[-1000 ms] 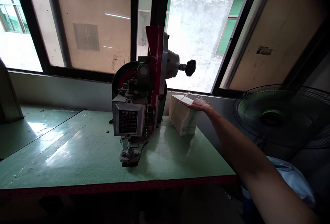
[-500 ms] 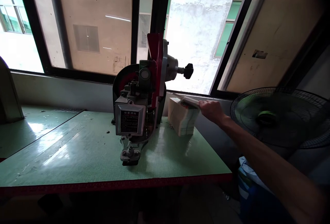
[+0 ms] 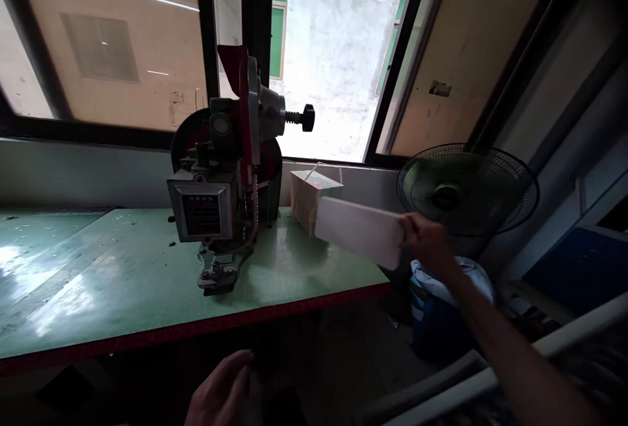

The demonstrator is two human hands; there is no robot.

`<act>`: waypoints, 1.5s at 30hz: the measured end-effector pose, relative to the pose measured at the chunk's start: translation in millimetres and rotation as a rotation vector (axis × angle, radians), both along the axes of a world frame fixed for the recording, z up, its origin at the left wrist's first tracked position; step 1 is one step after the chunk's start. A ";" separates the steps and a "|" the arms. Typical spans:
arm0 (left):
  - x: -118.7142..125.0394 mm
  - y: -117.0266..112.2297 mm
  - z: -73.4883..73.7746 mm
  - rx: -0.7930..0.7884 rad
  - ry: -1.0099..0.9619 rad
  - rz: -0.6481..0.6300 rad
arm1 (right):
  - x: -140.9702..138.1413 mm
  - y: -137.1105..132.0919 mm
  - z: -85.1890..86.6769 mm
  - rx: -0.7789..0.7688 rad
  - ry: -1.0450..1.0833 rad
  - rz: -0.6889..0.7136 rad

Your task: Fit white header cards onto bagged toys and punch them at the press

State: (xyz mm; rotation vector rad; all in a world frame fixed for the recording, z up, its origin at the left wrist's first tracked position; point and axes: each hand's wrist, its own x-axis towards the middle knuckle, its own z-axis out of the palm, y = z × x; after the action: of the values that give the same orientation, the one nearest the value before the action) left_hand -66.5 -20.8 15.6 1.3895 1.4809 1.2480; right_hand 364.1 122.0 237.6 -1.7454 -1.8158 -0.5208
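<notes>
The right hand [image 3: 428, 244] grips a white stack [image 3: 358, 237] by its end, above the tabletop's [image 3: 122, 282] right edge, near the box [image 3: 305, 205]. The left hand [image 3: 222, 392] hangs loosely open below the tabletop.

Bare right hand [image 3: 428, 243], bare forearm [image 3: 495, 341], left hand [image 3: 220, 390] dim, seemingly bare.

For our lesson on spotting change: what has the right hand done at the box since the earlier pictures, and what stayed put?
The right hand, which lay on the box, has lifted a pale flat slab off its top and drawn it away, toward the person, holding it by one end. The left hand has come into view below the table edge. Box, machine and fan stayed put.
</notes>
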 end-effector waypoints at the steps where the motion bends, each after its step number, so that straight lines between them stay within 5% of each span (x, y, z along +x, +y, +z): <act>1: 13.5 5.4 2.0 0.015 -0.015 -0.033 | -1.1 -3.9 -26.2 -0.067 0.088 0.018; 5: 55.3 14.0 7.2 0.026 -0.009 -0.173 | -9.1 -17.6 -103.5 -0.181 0.334 0.132; 10: 81.8 33.7 25.1 -0.028 -0.110 -0.270 | -7.1 -24.9 -118.5 -0.168 0.562 0.183; 15: 127.0 65.4 37.8 -0.283 -0.619 -0.331 | -26.8 -43.1 -148.3 -0.165 0.908 0.219; 18: 154.6 84.8 41.3 -0.312 -0.846 -0.222 | -61.3 -67.1 -177.9 -0.141 1.127 0.232; 20: 160.6 98.4 50.4 -0.242 -0.797 -0.084 | -85.8 -85.3 -194.0 -0.143 1.236 0.229; 22: 152.9 111.6 70.2 -0.134 -0.630 -0.075 | -102.5 -100.5 -201.0 -0.215 1.267 0.276; 24: 135.9 124.2 101.2 -0.001 -0.379 -0.232 | -106.1 -108.7 -193.0 -0.300 1.161 0.344; 26: 118.7 136.4 138.4 0.146 -0.014 -0.362 | -96.8 -107.2 -166.1 -0.243 0.933 0.347; 29: 109.0 156.7 187.3 0.279 0.552 -0.473 | -73.2 -83.4 -96.5 0.025 0.482 0.289; 32: 120.3 180.4 210.6 0.344 0.858 -0.581 | -60.3 -35.6 -25.7 -0.009 0.060 0.299; 34: 130.4 197.8 212.2 0.353 0.942 -0.635 | -61.8 3.8 1.4 -0.220 -0.126 0.340; 36: 134.2 215.4 207.0 0.324 0.959 -0.681 | -67.8 42.5 7.4 -0.494 -0.215 0.354; 38: 127.6 231.6 198.5 0.286 0.934 -0.694 | -73.5 74.5 -2.0 -0.712 -0.240 0.378; 41: 103.5 246.6 180.7 0.216 0.768 -0.628 | -75.4 102.6 -24.5 -0.836 -0.191 0.437; 45: 87.8 242.0 144.1 0.105 0.161 -0.396 | -70.0 111.6 -39.4 -0.817 -0.164 0.487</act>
State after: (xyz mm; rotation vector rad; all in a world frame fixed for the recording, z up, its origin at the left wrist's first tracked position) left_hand 21.3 221.2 159.7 1.7853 1.1757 0.9915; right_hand 294.1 233.7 198.1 -1.6279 -2.7000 0.3432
